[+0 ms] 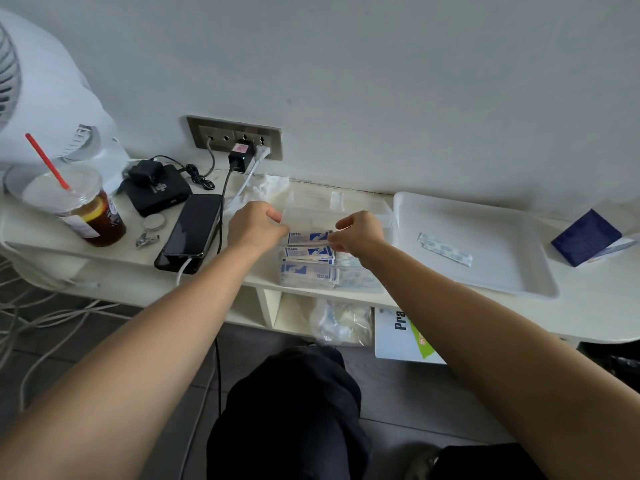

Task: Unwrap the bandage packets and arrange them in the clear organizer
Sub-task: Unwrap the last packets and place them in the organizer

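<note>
A clear organizer point(360, 206) stands on the white shelf in front of me. Several blue-and-white bandage packets point(308, 252) lie in rows in its near part. My left hand point(254, 225) and my right hand point(360, 230) are both over the organizer. Between them they pinch the ends of one packet point(310, 237) at the top row. One more bandage strip point(445, 249) lies on the white tray point(519, 282) to the right. What lies in the organizer's far part is hard to tell.
Left of the organizer lie a black phone point(194, 228) on a charging cable, a black box point(157, 194), a small tin point(154, 222) and an iced drink cup point(78, 206) with a red straw. A dark blue box point(585, 237) sits far right. Plugs fill the wall socket point(239, 138).
</note>
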